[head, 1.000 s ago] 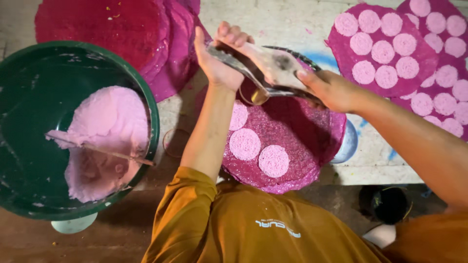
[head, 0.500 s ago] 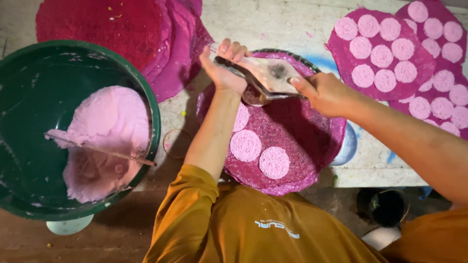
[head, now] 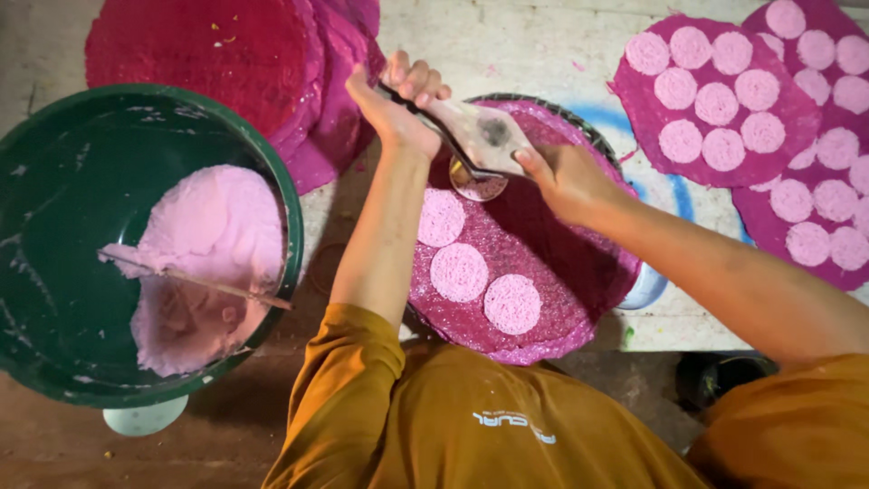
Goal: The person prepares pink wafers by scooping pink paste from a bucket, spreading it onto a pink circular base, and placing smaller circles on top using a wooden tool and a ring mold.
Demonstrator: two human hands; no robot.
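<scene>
We had one head-worn camera, looking straight down from close above our left hand (head: 398, 109), right hand (head: 566, 181) and the green basin (head: 54, 154) on the left

A basin (head: 54, 181) holding paste (head: 213, 244) is sitting left of a round tray (head: 579, 263). Three discs (head: 460, 272) are lying on it. More filled mats (head: 724, 100) are lying right, probably overlapping; stacked mats (head: 226, 54) behind.

worn pale tabletop (head: 507, 45) with blue paint smears; brown floor (head: 54, 453) below.
</scene>
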